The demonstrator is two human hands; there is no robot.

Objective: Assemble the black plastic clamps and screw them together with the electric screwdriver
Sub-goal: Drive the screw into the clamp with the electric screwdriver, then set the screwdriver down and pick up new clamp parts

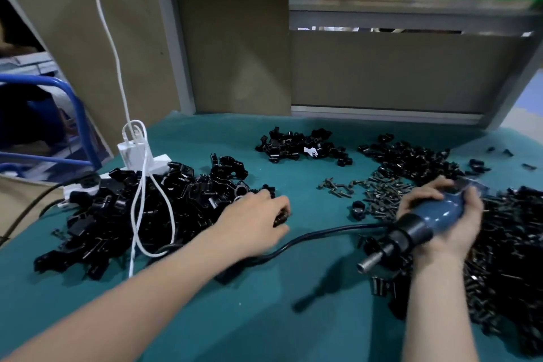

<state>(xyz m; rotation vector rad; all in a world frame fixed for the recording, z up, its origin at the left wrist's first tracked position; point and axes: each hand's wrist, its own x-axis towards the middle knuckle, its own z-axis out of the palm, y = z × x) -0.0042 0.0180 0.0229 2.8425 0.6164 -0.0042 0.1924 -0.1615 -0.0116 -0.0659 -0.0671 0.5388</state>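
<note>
My right hand [440,214] grips the blue electric screwdriver [423,226], its metal tip pointing down-left above the green table [264,317]. My left hand [252,220] lies at the right edge of a big pile of black plastic clamp parts [141,209]; its fingers curl round a small black clamp piece [282,216]. A heap of dark screws [379,194] lies between the hands, with a single clamp ring [359,209] beside it. More black parts are piled under and right of my right hand [505,258].
Two smaller clamp piles sit further back, one in the middle [299,147] and one to the right [411,156]. A white power strip with charger [132,156] and white cables [141,214] lies over the left pile. The screwdriver's black cord [293,244] runs leftward across the table. Cardboard panels stand behind.
</note>
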